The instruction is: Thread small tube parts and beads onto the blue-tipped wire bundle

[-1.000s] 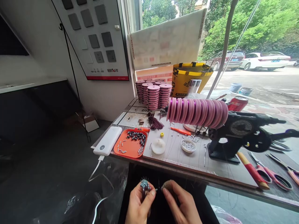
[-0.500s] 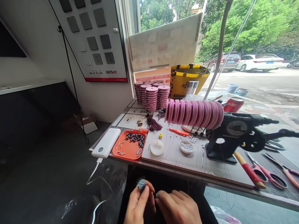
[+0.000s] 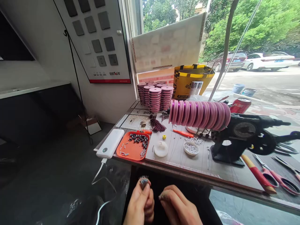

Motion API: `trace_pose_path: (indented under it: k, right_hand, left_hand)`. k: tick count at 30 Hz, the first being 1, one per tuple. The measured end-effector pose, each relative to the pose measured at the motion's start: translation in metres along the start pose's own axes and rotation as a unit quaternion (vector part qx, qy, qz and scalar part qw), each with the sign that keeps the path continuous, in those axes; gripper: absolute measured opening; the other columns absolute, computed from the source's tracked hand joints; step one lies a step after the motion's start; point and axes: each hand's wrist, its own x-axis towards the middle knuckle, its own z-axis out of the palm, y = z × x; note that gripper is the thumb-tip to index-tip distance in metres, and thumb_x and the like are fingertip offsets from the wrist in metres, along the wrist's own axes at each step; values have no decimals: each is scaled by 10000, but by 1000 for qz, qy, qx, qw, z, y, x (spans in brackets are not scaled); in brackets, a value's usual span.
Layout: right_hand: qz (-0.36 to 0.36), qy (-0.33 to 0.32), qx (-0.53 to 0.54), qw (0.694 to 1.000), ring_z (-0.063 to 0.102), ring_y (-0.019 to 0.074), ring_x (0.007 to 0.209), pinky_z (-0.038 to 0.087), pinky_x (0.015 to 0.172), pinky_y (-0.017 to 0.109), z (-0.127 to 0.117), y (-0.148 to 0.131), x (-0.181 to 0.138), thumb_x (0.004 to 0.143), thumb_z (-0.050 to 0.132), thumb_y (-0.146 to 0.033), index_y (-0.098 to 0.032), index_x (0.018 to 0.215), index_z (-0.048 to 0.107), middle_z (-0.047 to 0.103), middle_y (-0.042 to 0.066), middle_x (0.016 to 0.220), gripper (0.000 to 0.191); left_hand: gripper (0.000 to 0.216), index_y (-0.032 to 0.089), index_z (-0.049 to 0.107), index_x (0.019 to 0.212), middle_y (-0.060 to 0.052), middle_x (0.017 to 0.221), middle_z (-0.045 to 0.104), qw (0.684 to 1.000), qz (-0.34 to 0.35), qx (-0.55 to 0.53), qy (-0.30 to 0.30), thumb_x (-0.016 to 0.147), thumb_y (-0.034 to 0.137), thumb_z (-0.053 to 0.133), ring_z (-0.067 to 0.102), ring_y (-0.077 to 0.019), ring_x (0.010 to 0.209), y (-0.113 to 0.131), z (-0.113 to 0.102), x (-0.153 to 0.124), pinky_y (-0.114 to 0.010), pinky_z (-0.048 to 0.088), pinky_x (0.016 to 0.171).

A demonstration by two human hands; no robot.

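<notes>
Below the bench [image 3: 187, 170] edge, the left hand [image 3: 140, 206] pinches a small bristly bundle of grey-blue pieces [image 3: 143, 181] upright between thumb and fingers. Just beside it, the right hand [image 3: 180, 207] is curled, fingertips pinched on something too small to make out. On the bench above lie a white power bank [image 3: 110, 143], an orange tray [image 3: 132, 149] of small parts, a bowl of beads [image 3: 191, 148], and a black hand-cranked winder [image 3: 243, 136] carrying pink spools [image 3: 199, 112].
</notes>
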Motion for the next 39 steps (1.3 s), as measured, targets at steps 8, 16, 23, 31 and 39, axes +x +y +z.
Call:
trace_pose_path:
  k: [8,16,23,31,39]
  right_hand:
    - [-22,-80,-42,996,575,94,642,457,582,155,-11,10,-2,903,406,-183,-227,807,475,568,-22,712,126]
    - [17,-117,-7,993,550,103,645,439,578,176,-10,11,-2,926,347,-217,-215,759,452,541,-17,700,197]
    - [27,-120,10,992,517,100,628,415,568,182,-10,10,-1,938,335,-248,-218,767,427,513,-22,696,197]
    - [40,-116,21,992,516,99,643,416,585,180,-11,9,-1,930,350,-225,-223,772,409,508,-31,706,169]
    - [57,-73,-12,996,509,85,580,415,539,158,-14,11,4,937,347,-240,-218,766,423,504,-36,669,188]
  left_hand:
    - [499,186,422,629,137,434,262,1000,-18,11,-19,571,570,735,115,0,367,-8,0,0,-141,87,365]
    - [554,207,371,638,133,449,259,997,23,75,25,562,674,660,144,-16,378,-16,2,-1,-139,103,352]
    - [548,160,528,763,136,443,295,996,11,45,75,510,595,746,187,5,365,-13,3,-2,-119,114,381]
    - [524,157,578,762,108,466,374,993,31,28,112,475,540,791,275,-4,383,-18,3,-3,-107,173,390]
    - [326,178,568,678,80,517,341,976,126,149,96,630,469,709,273,-61,444,-16,-3,-3,-167,227,413]
